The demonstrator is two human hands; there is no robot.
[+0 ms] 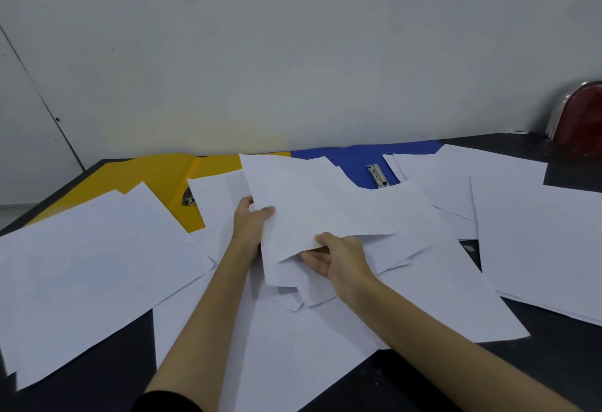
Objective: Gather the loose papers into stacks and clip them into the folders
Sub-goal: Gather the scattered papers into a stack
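Far left: a loose spread of white paper sheets [94, 268] lying flat on the dark table top [97, 375], overlapping one another and hanging toward the near edge. Behind them, an open yellow card folder [156, 173] flat against the pale wall [293, 53], with a metal spring clip [188, 198] at its inner fold, partly covered by another white sheet [216, 198].

Centre: left hand [250, 226] raised off the table, thumb on top and fingers curled under, pinching the left edge of a lifted bunch of white papers [312, 203]. Black sleeve cuff [166, 402] low on that forearm. Right hand [338, 258] at the bunch's near edge, thumb pressed on the top sheet, fingers hooked beneath, gripping the same bunch. Bunch tilted, far corner up, hovering over more scattered white sheets on the table [293, 340], corners uneven, not squared.

Behind the bunch: an open blue card folder [355, 160], flat, touching the yellow one, its silver lever clip [377, 175] bare and holding no paper.

Right: another fan of white sheets [456, 183] overlapping the blue folder's right half, then a large overlapping pile of white paper [547, 248] reaching the frame's edge. Far right corner, behind the table: dark red chair back with a chrome rim [580, 115].
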